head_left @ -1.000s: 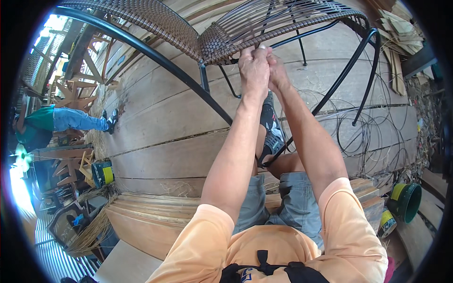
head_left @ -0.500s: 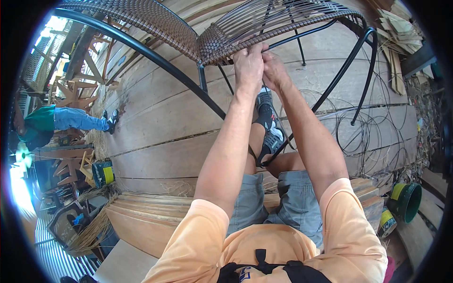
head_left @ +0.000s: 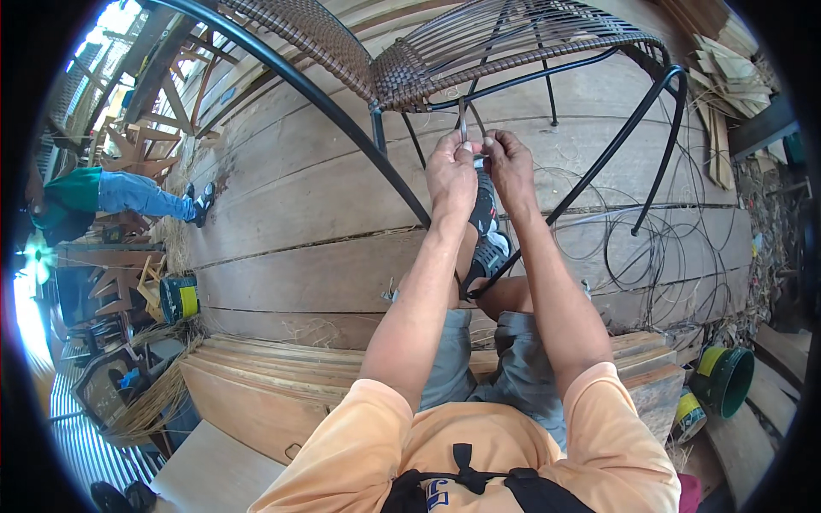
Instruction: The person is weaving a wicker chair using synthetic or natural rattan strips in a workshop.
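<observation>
A chair with brown woven plastic wicker (head_left: 400, 75) on a black metal frame (head_left: 291, 79) stands tilted in front of me. Its seat is partly woven, with parallel strands (head_left: 513, 36) stretched across the rest. Two flat strands hang from the seat's near edge to my hands. My left hand (head_left: 451, 177) is closed, its thumb pressed on a flat, shiny strand (head_left: 463, 120). Close beside it, my right hand (head_left: 511, 171) pinches the other brown strand (head_left: 478, 120). Both hands are just below the seat edge, and the fingertips almost meet.
Loose dark strand (head_left: 654, 248) lies coiled on the plank floor (head_left: 299, 282) at right. I sit by stacked boards (head_left: 265, 398). Dark buckets (head_left: 725, 380) stand right, another bucket (head_left: 179, 299) left. A person in a green top and jeans (head_left: 137, 193) is at far left.
Both hands have come down from the seat edge toward me and slightly apart, drawing the strands into view below it. The chair sits slightly farther right and lower in the picture.
</observation>
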A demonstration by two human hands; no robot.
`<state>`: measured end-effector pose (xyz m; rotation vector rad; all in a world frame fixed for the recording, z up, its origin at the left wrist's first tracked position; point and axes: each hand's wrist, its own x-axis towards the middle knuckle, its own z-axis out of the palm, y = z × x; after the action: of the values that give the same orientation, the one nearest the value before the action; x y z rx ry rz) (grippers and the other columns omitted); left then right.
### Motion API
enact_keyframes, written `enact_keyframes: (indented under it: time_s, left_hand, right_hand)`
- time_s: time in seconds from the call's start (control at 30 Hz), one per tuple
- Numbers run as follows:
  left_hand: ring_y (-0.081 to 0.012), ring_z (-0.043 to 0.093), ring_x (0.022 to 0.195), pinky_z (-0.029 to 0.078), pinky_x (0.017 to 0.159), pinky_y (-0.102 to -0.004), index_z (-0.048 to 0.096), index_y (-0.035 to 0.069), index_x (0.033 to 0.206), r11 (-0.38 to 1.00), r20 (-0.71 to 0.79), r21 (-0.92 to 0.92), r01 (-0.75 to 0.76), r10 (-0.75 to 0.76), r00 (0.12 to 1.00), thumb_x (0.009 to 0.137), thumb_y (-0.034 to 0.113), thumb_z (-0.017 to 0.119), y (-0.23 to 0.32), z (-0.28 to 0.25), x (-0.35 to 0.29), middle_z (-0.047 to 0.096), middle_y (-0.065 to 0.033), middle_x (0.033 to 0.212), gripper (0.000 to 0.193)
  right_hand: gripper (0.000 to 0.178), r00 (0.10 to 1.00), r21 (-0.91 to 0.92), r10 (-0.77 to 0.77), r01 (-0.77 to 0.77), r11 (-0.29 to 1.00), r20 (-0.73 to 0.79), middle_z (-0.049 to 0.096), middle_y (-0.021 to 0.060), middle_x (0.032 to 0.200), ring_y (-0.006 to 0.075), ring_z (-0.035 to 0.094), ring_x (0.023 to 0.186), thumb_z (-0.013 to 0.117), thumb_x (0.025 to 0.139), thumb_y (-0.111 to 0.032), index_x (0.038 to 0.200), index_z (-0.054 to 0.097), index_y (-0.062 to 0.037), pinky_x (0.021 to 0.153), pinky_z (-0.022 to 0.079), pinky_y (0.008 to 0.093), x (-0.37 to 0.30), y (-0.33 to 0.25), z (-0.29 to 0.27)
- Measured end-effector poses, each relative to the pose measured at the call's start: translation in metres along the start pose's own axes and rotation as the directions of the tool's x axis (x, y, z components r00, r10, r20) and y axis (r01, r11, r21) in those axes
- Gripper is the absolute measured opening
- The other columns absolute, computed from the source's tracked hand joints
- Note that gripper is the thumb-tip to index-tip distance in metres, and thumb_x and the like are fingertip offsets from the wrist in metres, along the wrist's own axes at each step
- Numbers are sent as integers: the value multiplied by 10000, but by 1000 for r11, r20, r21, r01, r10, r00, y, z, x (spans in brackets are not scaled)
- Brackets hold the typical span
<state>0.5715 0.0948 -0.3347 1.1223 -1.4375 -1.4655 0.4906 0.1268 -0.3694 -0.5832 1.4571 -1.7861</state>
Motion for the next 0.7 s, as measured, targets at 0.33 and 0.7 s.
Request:
enact_keyframes:
  time_s: [0.33, 0.7]
  left_hand:
    - [-73, 424, 405, 323, 333, -230, 535, 1, 1003, 975, -26, -163, 148, -154, 988, 899, 104, 480, 7, 2, 5, 547, -23, 646, 156]
    - [-78, 422, 367, 305, 286, -228, 534, -9, 1006, 963, -72, -231, 140, -161, 984, 896, 176, 507, 13, 3, 13, 520, -38, 603, 217]
  right_hand:
    - [146, 979, 315, 191, -160, 935, -70, 545, 55, 645, 101, 468, 420, 409, 910, -98, 1014, 428, 2, 332, 330, 220, -27, -33, 16]
    - [183, 976, 325, 211, -216, 921, 53, 532, 32, 652, 68, 406, 386, 452, 906, -134, 1030, 456, 0, 318, 286, 201, -27, -18, 15]
